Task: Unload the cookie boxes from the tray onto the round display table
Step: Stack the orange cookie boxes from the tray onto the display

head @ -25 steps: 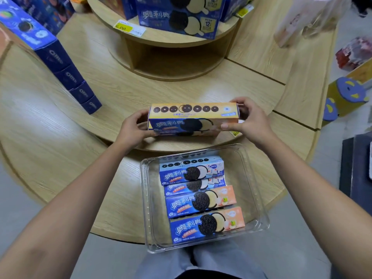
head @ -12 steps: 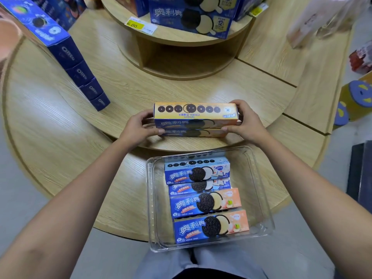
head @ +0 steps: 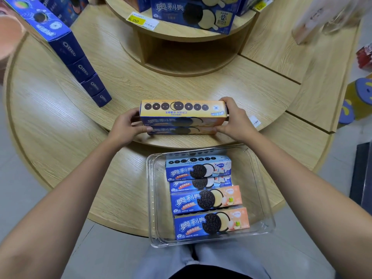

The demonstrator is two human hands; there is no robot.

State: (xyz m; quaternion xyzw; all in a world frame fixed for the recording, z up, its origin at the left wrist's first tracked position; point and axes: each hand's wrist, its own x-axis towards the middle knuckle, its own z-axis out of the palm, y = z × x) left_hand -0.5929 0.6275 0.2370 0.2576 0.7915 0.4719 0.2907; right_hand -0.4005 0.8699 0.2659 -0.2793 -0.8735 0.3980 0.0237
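Observation:
Two stacked cookie boxes (head: 182,112), orange-topped with blue fronts, rest on the middle tier of the round wooden display table (head: 124,77), near its front edge. My left hand (head: 126,125) grips the stack's left end and my right hand (head: 234,117) grips its right end. Below them a clear plastic tray (head: 259,198) sits on the lowest tier (head: 60,158) and overhangs its edge. Inside lie several cookie boxes in a row: two light-blue ones (head: 198,171) at the far side, two peach ones (head: 209,211) nearer me.
A slanting row of dark blue cookie boxes (head: 80,65) lies on the middle tier at the left. The top tier (head: 181,31) carries larger blue boxes and a yellow price tag (head: 136,20). A small label (head: 255,121) hangs off the tier edge by my right hand. My knees show under the tray.
The stack in my hands has gone down and a little forward onto the middle tier. The camera view has shifted slightly. The tray and its boxes have not moved.

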